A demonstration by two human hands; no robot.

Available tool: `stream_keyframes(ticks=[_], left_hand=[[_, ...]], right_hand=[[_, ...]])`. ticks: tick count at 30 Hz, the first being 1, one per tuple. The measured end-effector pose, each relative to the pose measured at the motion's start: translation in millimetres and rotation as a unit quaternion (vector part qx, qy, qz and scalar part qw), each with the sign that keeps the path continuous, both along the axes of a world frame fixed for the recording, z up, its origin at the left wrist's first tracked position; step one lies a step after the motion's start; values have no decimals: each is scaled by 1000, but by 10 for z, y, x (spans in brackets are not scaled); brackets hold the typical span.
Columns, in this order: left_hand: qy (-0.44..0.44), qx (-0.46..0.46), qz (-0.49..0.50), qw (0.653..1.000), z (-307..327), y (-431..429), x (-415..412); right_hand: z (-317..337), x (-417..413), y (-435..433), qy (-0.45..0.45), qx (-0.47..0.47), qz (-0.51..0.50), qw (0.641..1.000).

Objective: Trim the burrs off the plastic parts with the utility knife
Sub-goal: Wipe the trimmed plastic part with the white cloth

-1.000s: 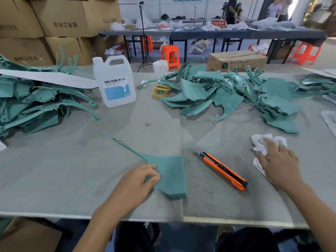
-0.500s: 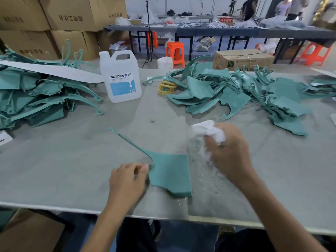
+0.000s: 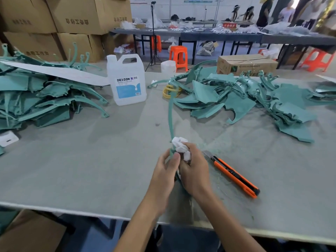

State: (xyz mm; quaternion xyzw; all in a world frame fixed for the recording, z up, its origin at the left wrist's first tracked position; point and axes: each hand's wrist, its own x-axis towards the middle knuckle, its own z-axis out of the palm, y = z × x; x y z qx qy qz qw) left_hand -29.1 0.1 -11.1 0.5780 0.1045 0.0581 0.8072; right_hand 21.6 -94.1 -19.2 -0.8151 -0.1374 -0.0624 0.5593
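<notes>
While the left hand (image 3: 168, 166) pinches the part (image 3: 171, 117) low on its stem, the right hand (image 3: 193, 171) curls round a bunched cloth (image 3: 181, 148) pressed to the same spot. Above the grip the part's thin arm rises clear of the table (image 3: 91, 160). Just right of the hands lies the knife (image 3: 234, 174), unheld. This looks like wiping, so cutting next means dropping the cloth and taking it up.

One plastic part (image 3: 171, 120) and one rag (image 3: 180, 144) are gripped; one utility knife (image 3: 234, 176) is counted right of the grip; beyond it, one jug (image 3: 127, 82) and two heaps (image 3: 36, 99) (image 3: 245, 100).
</notes>
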Motion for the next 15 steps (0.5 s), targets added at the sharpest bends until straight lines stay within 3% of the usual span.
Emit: stream_keyframes(ticks=[3,6,8,11,15], left_hand=[[-12,-42,-61,997,16,-143,-63],[-13,-135,-48,990,73,-263,-105],[-27,-150,-13,988,130,-240,-113],[-26,-235,-55,970,303,-202,-183],[-30,-228,-57,972,439,-165,-224]], right_hand=[[185,-144,4,37,137,-6,990],[275,-431,65,34,174,18,984],[312,-566,106,22,173,39,984],[445,-440,82,-45,99,11,994],[618,-254,119,-84,59,18,995]])
